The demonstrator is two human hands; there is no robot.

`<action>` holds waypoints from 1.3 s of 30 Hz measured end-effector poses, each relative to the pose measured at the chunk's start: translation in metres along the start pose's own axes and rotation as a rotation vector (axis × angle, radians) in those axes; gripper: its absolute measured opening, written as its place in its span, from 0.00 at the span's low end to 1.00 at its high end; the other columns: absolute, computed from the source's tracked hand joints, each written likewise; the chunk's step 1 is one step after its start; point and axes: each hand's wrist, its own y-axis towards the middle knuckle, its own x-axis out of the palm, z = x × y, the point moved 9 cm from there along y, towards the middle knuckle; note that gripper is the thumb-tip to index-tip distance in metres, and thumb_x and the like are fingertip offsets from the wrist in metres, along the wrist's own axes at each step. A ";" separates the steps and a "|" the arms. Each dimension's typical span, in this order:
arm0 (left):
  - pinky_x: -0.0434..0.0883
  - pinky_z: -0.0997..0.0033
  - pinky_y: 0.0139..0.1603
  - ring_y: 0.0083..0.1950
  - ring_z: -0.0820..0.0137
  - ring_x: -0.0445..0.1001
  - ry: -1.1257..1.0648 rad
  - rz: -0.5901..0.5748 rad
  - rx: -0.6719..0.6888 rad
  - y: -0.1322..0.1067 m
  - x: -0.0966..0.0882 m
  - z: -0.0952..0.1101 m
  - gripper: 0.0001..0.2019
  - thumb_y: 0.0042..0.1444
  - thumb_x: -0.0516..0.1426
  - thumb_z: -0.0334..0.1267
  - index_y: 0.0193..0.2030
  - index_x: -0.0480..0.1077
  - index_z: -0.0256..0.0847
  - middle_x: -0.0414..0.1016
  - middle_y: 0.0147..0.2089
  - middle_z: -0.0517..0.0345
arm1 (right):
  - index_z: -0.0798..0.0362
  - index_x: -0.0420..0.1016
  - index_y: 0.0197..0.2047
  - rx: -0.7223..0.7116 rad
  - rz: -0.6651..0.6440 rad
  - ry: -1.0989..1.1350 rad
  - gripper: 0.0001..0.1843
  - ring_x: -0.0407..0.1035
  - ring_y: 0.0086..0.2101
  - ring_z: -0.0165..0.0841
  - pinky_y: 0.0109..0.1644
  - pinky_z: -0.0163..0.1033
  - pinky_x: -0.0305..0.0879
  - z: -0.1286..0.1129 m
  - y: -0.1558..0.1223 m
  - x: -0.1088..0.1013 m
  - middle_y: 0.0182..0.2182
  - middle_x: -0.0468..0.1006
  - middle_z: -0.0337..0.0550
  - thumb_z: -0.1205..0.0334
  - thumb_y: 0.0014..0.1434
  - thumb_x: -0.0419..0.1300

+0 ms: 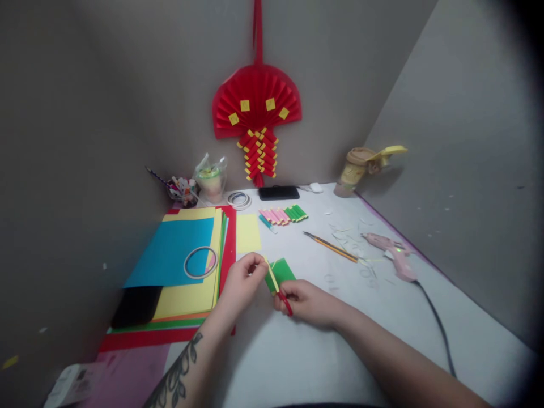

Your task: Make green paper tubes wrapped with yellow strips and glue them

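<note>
My left hand [249, 275] pinches the upper end of a narrow yellow paper strip [272, 275] between thumb and fingers. Closed around the red handles of a pair of scissors [285, 306] is my right hand [308, 303], at the strip's lower end. The scissor blades are mostly hidden, so I cannot tell how far apart they are. Just behind the strip lies a green paper piece [285, 270], partly covered by my right fingers. Farther back sit a row of pink paper rolls [274, 216] and green paper rolls [296, 213] with yellow ends.
Stacked coloured paper [187, 249] with a tape roll [200, 262] lies left. A pencil [331, 246], paper scraps and a corded pink glue gun [393, 255] are right. A phone [279, 193] and cups stand at the back, below a red paper fan [257, 96].
</note>
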 end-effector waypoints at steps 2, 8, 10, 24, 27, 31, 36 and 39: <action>0.60 0.76 0.30 0.30 0.73 0.62 -0.002 -0.001 -0.001 0.000 0.000 0.000 0.08 0.53 0.53 0.38 0.26 0.64 0.39 0.65 0.26 0.62 | 0.55 0.65 0.27 -0.006 -0.004 0.003 0.02 0.54 0.21 0.22 0.23 0.28 0.49 0.000 0.000 0.000 0.21 0.63 0.33 0.69 0.50 0.54; 0.60 0.76 0.29 0.28 0.74 0.61 -0.015 -0.021 -0.013 -0.001 0.004 0.000 0.07 0.52 0.53 0.38 0.26 0.63 0.39 0.64 0.26 0.62 | 0.55 0.66 0.28 -0.009 -0.003 0.009 0.01 0.54 0.22 0.23 0.23 0.28 0.49 0.002 0.001 -0.001 0.21 0.64 0.33 0.68 0.50 0.55; 0.60 0.76 0.29 0.29 0.74 0.61 -0.011 -0.025 -0.007 -0.001 0.004 0.000 0.07 0.52 0.53 0.38 0.26 0.63 0.39 0.64 0.26 0.62 | 0.55 0.66 0.27 -0.009 -0.002 0.001 0.01 0.54 0.21 0.23 0.23 0.28 0.49 0.001 0.001 -0.001 0.21 0.63 0.33 0.68 0.50 0.55; 0.60 0.76 0.31 0.29 0.73 0.62 -0.011 -0.085 0.004 -0.002 0.012 -0.007 0.08 0.53 0.53 0.39 0.26 0.64 0.39 0.63 0.26 0.63 | 0.55 0.66 0.28 0.001 0.028 0.014 0.06 0.52 0.20 0.23 0.23 0.29 0.48 0.003 0.002 -0.005 0.20 0.61 0.31 0.63 0.51 0.59; 0.59 0.76 0.30 0.28 0.74 0.61 -0.013 -0.088 -0.002 -0.001 0.013 -0.007 0.09 0.53 0.53 0.40 0.26 0.64 0.39 0.63 0.25 0.63 | 0.54 0.64 0.26 -0.014 0.039 0.015 0.09 0.51 0.20 0.23 0.22 0.29 0.47 0.001 0.002 -0.006 0.19 0.59 0.31 0.60 0.52 0.59; 0.60 0.76 0.30 0.29 0.73 0.62 -0.010 -0.056 -0.017 0.000 0.008 -0.005 0.08 0.52 0.53 0.40 0.26 0.64 0.39 0.64 0.26 0.62 | 0.54 0.64 0.26 -0.054 0.111 0.033 0.15 0.51 0.21 0.24 0.23 0.30 0.46 -0.007 0.000 -0.016 0.19 0.59 0.31 0.52 0.52 0.60; 0.60 0.76 0.30 0.29 0.73 0.63 -0.034 -0.007 -0.046 0.003 0.000 -0.011 0.08 0.51 0.54 0.41 0.27 0.65 0.39 0.65 0.26 0.62 | 0.54 0.71 0.34 -0.270 0.458 -0.069 0.14 0.64 0.32 0.33 0.34 0.35 0.59 -0.025 -0.012 -0.073 0.32 0.72 0.43 0.51 0.52 0.58; 0.60 0.76 0.29 0.29 0.73 0.64 -0.023 0.033 -0.071 0.006 -0.006 -0.020 0.07 0.50 0.54 0.40 0.27 0.65 0.39 0.65 0.26 0.62 | 0.54 0.75 0.30 -0.192 0.740 -0.367 0.10 0.67 0.34 0.35 0.37 0.37 0.60 -0.020 -0.024 -0.115 0.32 0.74 0.45 0.59 0.53 0.55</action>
